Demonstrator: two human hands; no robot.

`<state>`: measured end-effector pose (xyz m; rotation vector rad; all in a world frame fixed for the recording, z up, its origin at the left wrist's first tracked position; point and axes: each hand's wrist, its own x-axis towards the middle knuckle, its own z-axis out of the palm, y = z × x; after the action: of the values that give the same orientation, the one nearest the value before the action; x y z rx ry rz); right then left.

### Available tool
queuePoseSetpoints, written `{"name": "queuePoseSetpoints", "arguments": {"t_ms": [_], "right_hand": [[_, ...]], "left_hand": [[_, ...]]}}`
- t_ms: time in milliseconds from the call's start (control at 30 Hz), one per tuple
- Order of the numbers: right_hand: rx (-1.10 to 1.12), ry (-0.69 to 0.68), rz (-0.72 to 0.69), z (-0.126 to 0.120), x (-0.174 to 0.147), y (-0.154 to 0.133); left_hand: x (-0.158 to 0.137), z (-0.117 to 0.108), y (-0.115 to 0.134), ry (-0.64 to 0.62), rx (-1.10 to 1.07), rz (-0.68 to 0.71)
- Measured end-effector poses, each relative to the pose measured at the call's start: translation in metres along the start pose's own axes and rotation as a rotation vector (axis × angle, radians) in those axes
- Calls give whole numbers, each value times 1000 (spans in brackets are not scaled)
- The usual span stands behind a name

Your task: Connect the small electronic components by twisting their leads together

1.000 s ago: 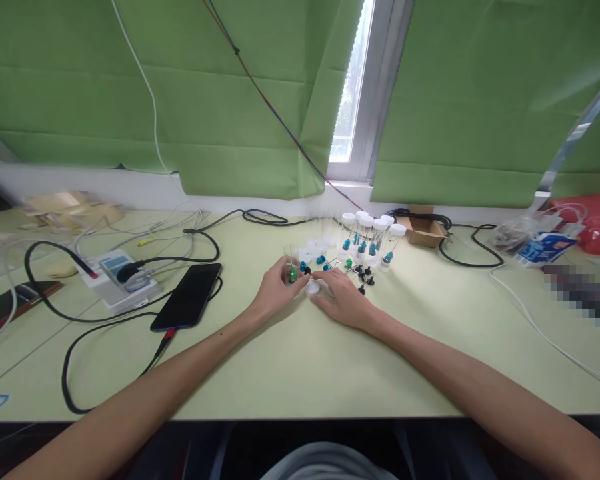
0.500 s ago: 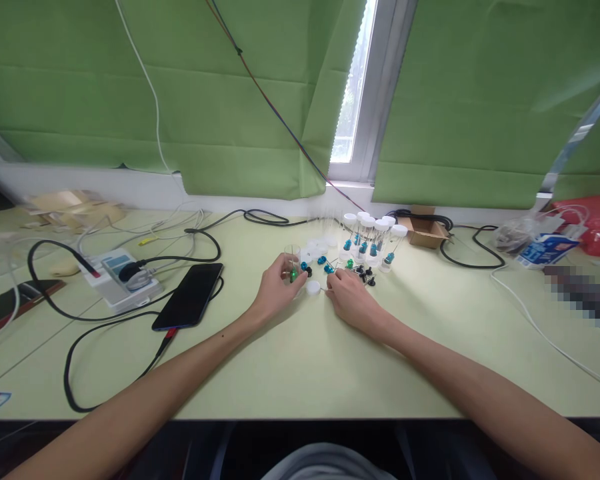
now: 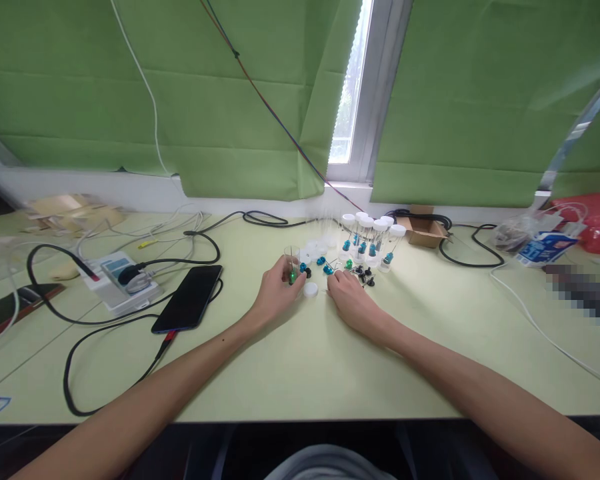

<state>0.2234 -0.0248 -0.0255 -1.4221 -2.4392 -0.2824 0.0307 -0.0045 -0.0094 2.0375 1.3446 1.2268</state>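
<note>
My left hand [image 3: 274, 293] is closed around a small clear vial [image 3: 291, 256], which stands upright without a lid. Inside the vial are a green piece [image 3: 293, 276] and a thin rod. A loose white cap [image 3: 311, 289] lies between my hands. My right hand [image 3: 353, 299] rests on the table with its fingers bent together; a thin pale tip seems to stick out at their left, but what they hold is too small to name. Just beyond its fingertips lie blue pieces with metal shafts [image 3: 328, 269], a green one [image 3: 349, 265] and several black ones [image 3: 369, 277].
Capped vials with blue pieces [image 3: 379, 240] stand behind my right hand. Empty clear vials [image 3: 330, 227] and white caps [image 3: 310, 251] are behind the left. A phone [image 3: 187, 299], power strip [image 3: 123, 283] and cables lie left; a cardboard box [image 3: 425, 233] stands back right.
The whole view has shifted slightly. My left hand keeps the vial in the same place, and my right hand has barely moved at the loose pieces.
</note>
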Motion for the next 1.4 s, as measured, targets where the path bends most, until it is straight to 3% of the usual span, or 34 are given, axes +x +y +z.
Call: {"name": "queuePoseSetpoints", "arguments": {"t_ms": [467, 800, 1400], "right_hand": [[338, 277, 99, -16, 3, -6], [469, 570, -39, -9, 5, 0], [469, 604, -75, -7, 4, 1]], "left_hand": [[2, -7, 1, -10, 90, 78], [0, -7, 4, -99, 165, 129], [0, -6, 2, -158, 180, 188]]}}
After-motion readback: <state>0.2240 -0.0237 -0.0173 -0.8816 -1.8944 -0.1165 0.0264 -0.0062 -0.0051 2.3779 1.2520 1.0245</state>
